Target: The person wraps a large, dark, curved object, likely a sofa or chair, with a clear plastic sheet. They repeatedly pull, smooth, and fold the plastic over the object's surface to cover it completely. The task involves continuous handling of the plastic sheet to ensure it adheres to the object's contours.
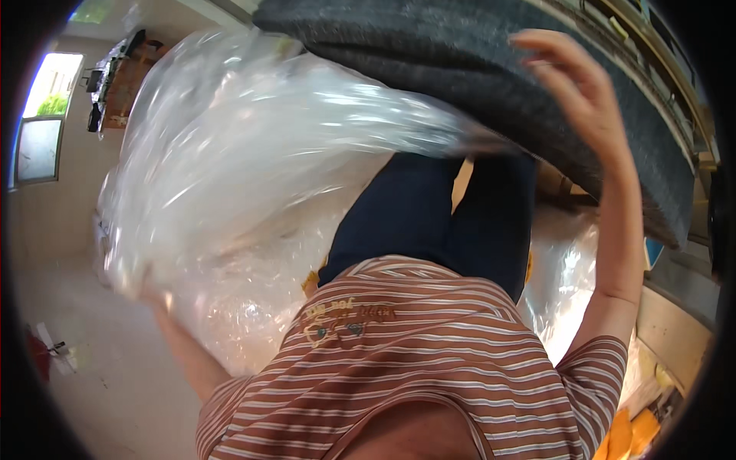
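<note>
A big sheet of clear plastic film (253, 130) billows across the left and middle, blurred by motion. At its lower left edge, my left hand (142, 285) is closed on the film, with the fingers smeared and partly covered by it. My right hand (575, 88) is raised at the upper right with its fingers apart and nothing in them. Behind that hand lies a long dark grey, fabric-covered padded piece (460, 54); whether the fingertips touch it I cannot tell. The film's right end narrows to a blur against the padded piece's lower edge, in front of my legs.
More clear film (563, 268) hangs or lies right of my legs. Wooden rails (659, 46) run behind the padded piece. At the lower right are orange pieces (632, 435) by a wooden panel (671, 337). A window (44, 123) is at far left, above pale floor (115, 383).
</note>
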